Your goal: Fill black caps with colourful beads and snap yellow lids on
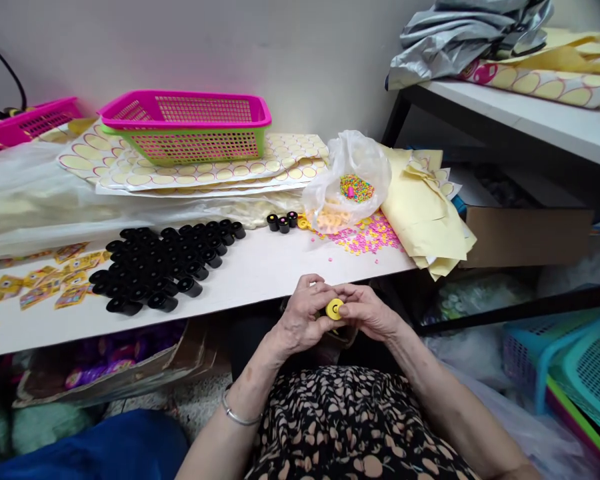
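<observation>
A small yellow round piece point(335, 309) with a ring-like mark at its centre is held between my two hands, just off the table's front edge and above my lap. The fingers of my left hand point(303, 317) close on its left side. From the other side my right hand point(373, 313) grips it, the thumb pressed on its face. What lies under the fingers is hidden. Beyond my hands stand a few black cups point(283, 225) with coloured bits inside, beside yellow rings point(304, 221). Further left a large group of black cups point(167, 257) stands close together.
A clear plastic bag point(350, 160) holds coloured beads, with pink and yellow bits point(367, 237) scattered before it. Yellow wrappers point(63, 277) lie at left. A pink and green basket point(190, 130) sits on printed sheets. Below the table is a cardboard box point(180, 363).
</observation>
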Motion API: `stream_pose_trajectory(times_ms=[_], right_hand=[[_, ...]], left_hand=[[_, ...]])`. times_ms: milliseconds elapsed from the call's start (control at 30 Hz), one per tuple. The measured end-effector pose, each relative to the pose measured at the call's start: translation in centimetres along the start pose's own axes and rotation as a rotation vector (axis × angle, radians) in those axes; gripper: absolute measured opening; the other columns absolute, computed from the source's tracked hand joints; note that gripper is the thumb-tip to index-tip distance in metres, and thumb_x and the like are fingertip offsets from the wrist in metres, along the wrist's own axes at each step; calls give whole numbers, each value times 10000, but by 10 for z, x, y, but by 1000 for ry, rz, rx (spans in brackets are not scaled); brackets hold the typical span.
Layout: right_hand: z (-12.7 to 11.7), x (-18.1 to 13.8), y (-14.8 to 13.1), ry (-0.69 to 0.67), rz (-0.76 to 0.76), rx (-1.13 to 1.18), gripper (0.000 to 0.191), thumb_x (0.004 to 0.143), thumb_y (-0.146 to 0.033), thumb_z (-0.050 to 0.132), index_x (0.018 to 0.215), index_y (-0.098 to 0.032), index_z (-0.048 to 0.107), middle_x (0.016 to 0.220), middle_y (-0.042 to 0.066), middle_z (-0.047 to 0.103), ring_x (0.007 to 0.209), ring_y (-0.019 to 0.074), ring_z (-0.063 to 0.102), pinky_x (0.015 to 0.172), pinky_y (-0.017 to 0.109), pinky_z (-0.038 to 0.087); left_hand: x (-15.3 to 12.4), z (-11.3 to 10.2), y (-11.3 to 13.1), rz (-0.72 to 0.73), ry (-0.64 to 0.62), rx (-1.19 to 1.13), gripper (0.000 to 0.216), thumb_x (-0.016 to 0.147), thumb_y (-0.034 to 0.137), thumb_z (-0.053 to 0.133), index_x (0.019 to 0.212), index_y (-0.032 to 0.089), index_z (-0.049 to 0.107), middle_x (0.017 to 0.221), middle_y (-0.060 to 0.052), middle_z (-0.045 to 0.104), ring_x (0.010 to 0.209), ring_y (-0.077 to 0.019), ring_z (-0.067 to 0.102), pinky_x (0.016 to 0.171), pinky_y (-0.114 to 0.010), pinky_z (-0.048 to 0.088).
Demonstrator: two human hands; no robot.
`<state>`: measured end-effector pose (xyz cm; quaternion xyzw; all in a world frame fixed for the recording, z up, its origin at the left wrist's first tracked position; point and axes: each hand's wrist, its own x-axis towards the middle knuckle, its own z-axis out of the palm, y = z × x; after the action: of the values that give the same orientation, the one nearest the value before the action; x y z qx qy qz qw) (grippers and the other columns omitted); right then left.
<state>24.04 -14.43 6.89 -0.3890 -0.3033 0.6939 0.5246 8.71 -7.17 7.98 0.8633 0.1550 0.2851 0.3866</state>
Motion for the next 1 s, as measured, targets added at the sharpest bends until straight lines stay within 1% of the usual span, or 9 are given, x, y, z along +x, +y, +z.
stream_pose_trajectory(times_ms=[100,233,467,633,733,800,900,933,1000], right_hand=[[-6,-6,-7,-36,59,-101,454,559,-169,760,998,-144,648,876,37,658,779,134,599,694,240,480],[-10,-12,-10,-33,109,-151,460,524,-130,763,972,-132,655,819,16,658,706,112,585,657,222,456],[-14,-12,-7,-31,159,-161,483,462,-116,784,923,-124,644,751,-7,622,666,106,544,588,208,424],[-10,-10,4,35,126,-115,413,480,-158,765,876,-112,658,752,17,635,644,117,539,568,228,412],[-8,-7,13,84,105,-76,377,497,-180,750,855,-107,655,713,10,619,606,106,512,535,218,382],[-9,-6,20,80,107,-105,359,537,-208,728,872,-118,640,704,-1,602,593,103,499,524,216,370],[-16,0,31,59,87,-398,420,602,-223,670,1010,-152,600,825,21,622,698,151,543,595,257,418],[-20,4,35,74,70,-591,461,614,-205,651,1068,-160,581,899,41,630,780,184,559,665,291,438],[-27,14,43,154,35,-1050,513,633,-152,601,1143,-142,549,1078,105,603,988,254,533,845,371,412]], left_hand=[[-1,9,4,29,-81,74,149,785,261,568,886,196,656,850,-51,641,869,-177,516,963,-371,312],[-2,21,4,46,-95,119,156,771,225,557,882,191,662,870,-61,645,932,-194,507,934,-364,326],[0,24,4,75,-148,116,126,787,225,542,840,180,647,851,-50,641,930,-192,498,925,-371,335],[-1,29,-2,93,-142,52,126,802,262,547,808,162,625,801,-34,625,831,-157,504,940,-364,337],[-4,30,-5,34,-166,23,121,785,277,579,780,168,630,737,-21,600,786,-149,493,926,-358,352],[-6,24,-7,-12,-190,-1,134,750,302,624,808,182,647,741,-23,598,822,-163,489,907,-355,370],[-6,4,-17,-74,-207,-74,379,631,315,734,988,222,646,946,-51,611,960,-198,487,878,-348,408],[-5,-5,-24,-109,-157,-93,456,606,304,751,1039,228,632,1037,-65,593,1002,-206,486,875,-347,416],[3,-25,-46,-217,91,-78,432,623,281,733,1038,212,633,1119,-87,562,1029,-210,503,866,-345,424]])
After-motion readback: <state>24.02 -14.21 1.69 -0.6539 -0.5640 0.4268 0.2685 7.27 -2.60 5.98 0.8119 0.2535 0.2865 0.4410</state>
